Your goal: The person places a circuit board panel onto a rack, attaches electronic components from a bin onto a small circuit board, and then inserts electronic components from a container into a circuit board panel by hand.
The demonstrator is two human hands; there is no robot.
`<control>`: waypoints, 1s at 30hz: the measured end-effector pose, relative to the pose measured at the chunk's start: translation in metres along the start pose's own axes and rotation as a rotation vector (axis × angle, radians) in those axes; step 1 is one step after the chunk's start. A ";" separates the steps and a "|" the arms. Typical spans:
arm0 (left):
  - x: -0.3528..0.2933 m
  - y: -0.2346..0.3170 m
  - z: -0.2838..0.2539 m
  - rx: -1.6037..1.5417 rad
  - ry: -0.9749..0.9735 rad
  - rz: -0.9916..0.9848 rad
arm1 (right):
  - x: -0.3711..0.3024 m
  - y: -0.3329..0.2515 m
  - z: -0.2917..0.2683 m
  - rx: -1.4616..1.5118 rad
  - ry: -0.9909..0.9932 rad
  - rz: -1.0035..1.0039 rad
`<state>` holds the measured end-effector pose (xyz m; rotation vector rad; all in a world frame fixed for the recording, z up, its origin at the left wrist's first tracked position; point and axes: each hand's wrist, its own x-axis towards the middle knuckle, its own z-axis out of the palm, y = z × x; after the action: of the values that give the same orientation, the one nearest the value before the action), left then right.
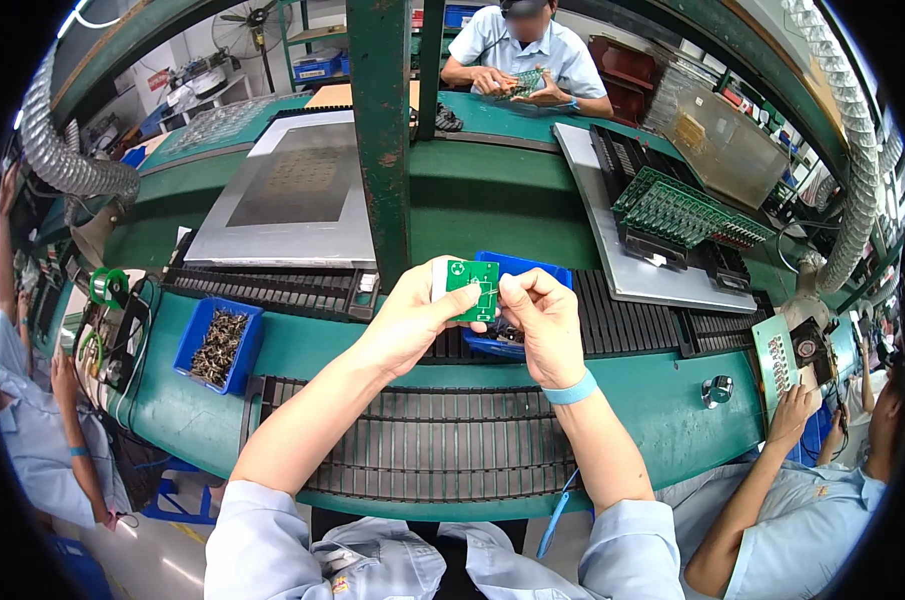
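Observation:
My left hand (412, 308) grips a small green circuit board (484, 272) by its left side, thumb lying across its face. The board is held up in front of me, tilted toward me, with white printed outlines on it. At the board's right edge, the thumb and fingers of my right hand (544, 325) are pinched together on a small component with thin leads (492, 291); most of it is hidden by the fingertips. Directly behind both hands is a blue bin (540, 266) with small dark parts in it, partly covered by my right hand.
A black slotted rack (422, 445) lies between my forearms on the green bench (662, 400). To the left stands a blue bin (204, 382) of small metal-legged parts (220, 345). A green post (380, 150) rises ahead. Co-workers sit opposite and on both sides; a small round dark-topped object (716, 390) is at right.

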<state>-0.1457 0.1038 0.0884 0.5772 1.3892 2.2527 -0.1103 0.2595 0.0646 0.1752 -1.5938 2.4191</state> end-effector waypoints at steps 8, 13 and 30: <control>0.001 -0.012 0.005 0.066 0.066 0.129 | -0.006 0.002 0.009 -0.002 0.052 -0.051; 0.002 -0.010 0.001 0.113 0.069 0.154 | -0.006 -0.001 0.009 -0.039 0.019 -0.055; 0.001 0.000 -0.008 0.150 -0.023 0.105 | -0.003 -0.010 0.007 -0.026 -0.074 0.001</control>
<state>-0.1511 0.0989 0.0850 0.7391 1.5589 2.2273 -0.1047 0.2567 0.0758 0.2616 -1.6561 2.4176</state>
